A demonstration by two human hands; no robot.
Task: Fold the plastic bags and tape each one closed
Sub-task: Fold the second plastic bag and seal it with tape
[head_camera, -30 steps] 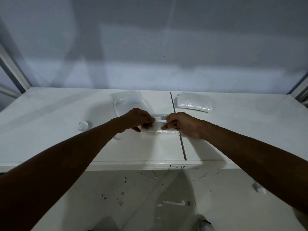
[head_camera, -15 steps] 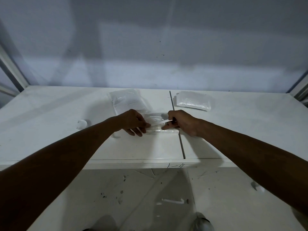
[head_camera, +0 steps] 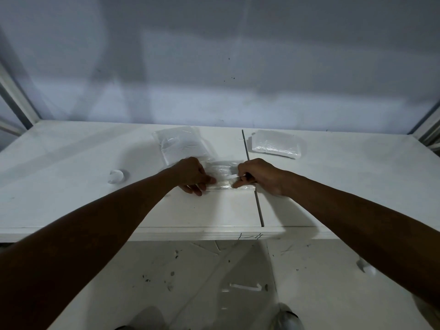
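A folded clear plastic bag lies on the white table between my hands, just left of the table's seam. My left hand rests on the bag's left end, fingers pressing it down. My right hand pinches one end of a short strip of clear tape that reaches left over the bag. A flat stack of unfolded clear bags lies just behind my left hand. A pile of folded bags sits at the back, right of the seam.
A small roll of clear tape stands on the table to the left. A dark seam splits the tabletop. Metal frame posts rise at both back corners. The spotted white floor shows below the front edge.
My left hand has let go of the tape's left end and dropped onto the bag's left end. The tape strip now slants down toward the bag; my right hand still pinches it.
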